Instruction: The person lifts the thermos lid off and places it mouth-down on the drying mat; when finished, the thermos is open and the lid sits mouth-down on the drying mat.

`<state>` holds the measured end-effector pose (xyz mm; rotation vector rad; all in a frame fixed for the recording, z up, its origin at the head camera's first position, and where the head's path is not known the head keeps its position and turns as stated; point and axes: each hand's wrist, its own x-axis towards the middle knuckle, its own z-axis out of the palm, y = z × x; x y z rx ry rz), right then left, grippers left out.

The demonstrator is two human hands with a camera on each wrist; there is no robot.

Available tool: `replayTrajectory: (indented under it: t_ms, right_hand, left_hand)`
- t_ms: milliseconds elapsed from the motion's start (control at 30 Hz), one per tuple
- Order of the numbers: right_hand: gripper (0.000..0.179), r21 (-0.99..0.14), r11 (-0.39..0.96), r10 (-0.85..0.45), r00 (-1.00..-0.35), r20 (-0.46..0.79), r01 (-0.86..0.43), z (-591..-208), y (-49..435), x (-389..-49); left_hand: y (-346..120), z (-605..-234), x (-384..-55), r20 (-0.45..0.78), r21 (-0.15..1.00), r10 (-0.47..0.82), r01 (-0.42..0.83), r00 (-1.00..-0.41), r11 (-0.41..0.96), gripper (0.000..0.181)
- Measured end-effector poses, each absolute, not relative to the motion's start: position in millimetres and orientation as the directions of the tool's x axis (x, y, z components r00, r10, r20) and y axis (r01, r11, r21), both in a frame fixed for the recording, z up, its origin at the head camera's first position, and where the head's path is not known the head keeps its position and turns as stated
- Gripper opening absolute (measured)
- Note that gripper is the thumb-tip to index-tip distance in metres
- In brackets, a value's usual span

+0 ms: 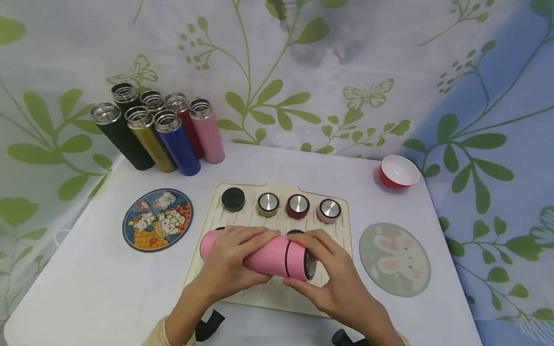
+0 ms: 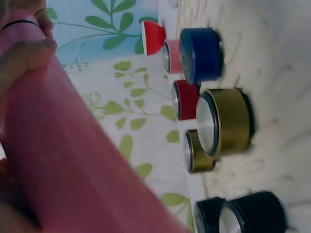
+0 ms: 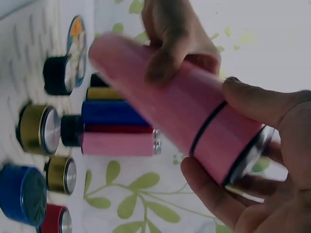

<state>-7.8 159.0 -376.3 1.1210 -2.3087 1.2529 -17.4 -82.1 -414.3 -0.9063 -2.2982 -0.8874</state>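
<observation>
A pink thermos bottle (image 1: 266, 255) lies nearly level above the cream mat (image 1: 259, 303), its lid end to the right. My left hand (image 1: 231, 262) grips the body; in the left wrist view the bottle's body (image 2: 77, 136) fills the left side. With fingers and thumb my right hand (image 1: 344, 283) holds the pink lid (image 3: 226, 141), which sits on the bottle with a black ring at the seam. Behind the bottle on the mat stand a black lid (image 1: 233, 199), a gold lid (image 1: 268, 203), a red lid (image 1: 297, 205) and another pink lid (image 1: 329, 210).
Several lidless bottles, including a blue bottle (image 1: 183, 149), stand at the back left. A patterned round mat (image 1: 157, 220) lies left, a pale rabbit mat (image 1: 395, 259) right. A red bowl (image 1: 393, 183) sits back right. The left wrist view shows a blue lid (image 2: 201, 55).
</observation>
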Motion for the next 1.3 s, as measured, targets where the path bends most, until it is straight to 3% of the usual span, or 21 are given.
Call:
replayTrajectory:
  t_ms: [133,200,267,400,500,567,667,833,933,1000,1133,1200,1300]
  right_hand:
    - [0.059,-0.458,0.250,-0.585,-0.511,0.630,-0.853,-373.6,151.5,-9.0]
    - [0.059,-0.449,0.211,-0.590,-0.479,0.650,-0.868,-372.0,149.2,-9.5]
    - [0.066,-0.504,0.224,-0.575,-0.530,0.623,-0.834,-371.0,150.4,-8.4]
    - [0.079,-0.698,0.394,-0.487,-0.780,0.393,-0.598,-374.0,155.8,-7.2]
    - [0.053,-0.743,0.528,-0.416,-0.888,0.197,-0.412,-377.9,157.0,-7.7]
    - [0.036,-0.746,0.557,-0.408,-0.903,0.137,-0.365,-378.8,156.1,-8.8]
    - [0.037,-0.737,0.529,-0.453,-0.874,0.175,-0.421,-377.3,155.9,-9.5]
    - [0.058,-0.620,0.350,-0.569,-0.685,0.454,-0.702,-372.7,155.4,-10.7]
    - [0.065,-0.567,0.303,-0.574,-0.622,0.533,-0.766,-371.2,153.6,-11.1]
    - [0.073,-0.584,0.321,-0.564,-0.646,0.514,-0.745,-371.5,153.7,-11.3]
    - [0.093,-0.675,0.481,-0.506,-0.805,0.308,-0.560,-373.9,157.0,-10.9]
    - [0.089,-0.682,0.563,-0.483,-0.855,0.187,-0.467,-376.0,158.1,-11.5]
    - [0.064,-0.693,0.614,-0.466,-0.882,0.068,-0.378,-378.8,157.5,-12.9]
  left_hand:
    - [-93.4,-421.0,-10.2,0.565,0.514,0.387,0.677,-0.729,0.526,0.077]
    - [-95.3,-422.5,-7.5,0.549,0.540,0.379,0.663,-0.745,0.519,0.078]
    - [-94.3,-422.5,-7.4,0.549,0.531,0.382,0.663,-0.743,0.527,0.079]
    - [-89.9,-422.9,-10.9,0.577,0.445,0.386,0.674,-0.720,0.590,0.080]
    - [-86.8,-424.5,-12.3,0.590,0.374,0.398,0.674,-0.703,0.637,0.081]
    - [-86.0,-425.5,-12.3,0.590,0.350,0.405,0.673,-0.699,0.652,0.082]
    - [-87.5,-425.9,-11.7,0.585,0.362,0.394,0.663,-0.709,0.655,0.082]
    - [-91.3,-424.1,-11.1,0.604,0.401,0.358,0.660,-0.712,0.636,0.081]
    - [-90.4,-422.7,-12.1,0.610,0.411,0.353,0.664,-0.709,0.625,0.081]
    - [-89.1,-422.2,-12.7,0.604,0.424,0.348,0.659,-0.717,0.621,0.082]
    - [-87.4,-423.5,-13.5,0.594,0.427,0.343,0.647,-0.728,0.632,0.084]
    - [-86.6,-425.1,-13.7,0.590,0.414,0.348,0.643,-0.728,0.644,0.084]
    - [-85.4,-428.6,-13.9,0.586,0.396,0.355,0.640,-0.728,0.658,0.084]
